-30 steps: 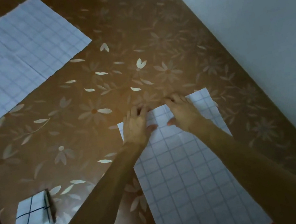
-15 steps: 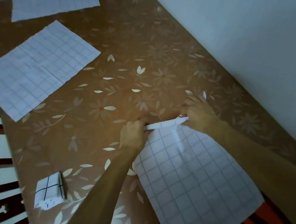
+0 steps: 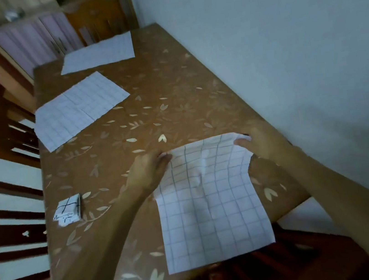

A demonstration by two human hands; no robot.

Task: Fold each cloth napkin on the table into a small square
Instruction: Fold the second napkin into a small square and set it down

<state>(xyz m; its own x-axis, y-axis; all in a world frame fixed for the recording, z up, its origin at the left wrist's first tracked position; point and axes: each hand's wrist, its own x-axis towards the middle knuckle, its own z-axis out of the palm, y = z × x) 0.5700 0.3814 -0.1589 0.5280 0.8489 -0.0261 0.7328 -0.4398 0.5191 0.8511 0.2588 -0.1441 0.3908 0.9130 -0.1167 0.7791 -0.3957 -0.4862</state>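
Note:
A white napkin with a grey grid [image 3: 210, 208] lies at the near end of the table, its far edge lifted off the surface. My left hand [image 3: 150, 171] pinches the far left corner and my right hand [image 3: 261, 145] pinches the far right corner. The near edge of this napkin hangs over the table's front edge. Two more grid napkins lie flat: one at mid-left [image 3: 78, 110] and one at the far end [image 3: 99, 54]. A small folded square napkin [image 3: 68, 211] rests at the near left.
The table [image 3: 172, 98] wears a brown floral cover and stands against a pale wall [image 3: 283, 41] on the right. Dark wooden chairs [image 3: 5, 214] stand along the left side. A wooden cabinet [image 3: 98, 20] is beyond the far end.
Both hands gripped the napkin's far corners, lifted that edge and drew it toward me. The view tilted up, showing the far napkins and the cabinet.

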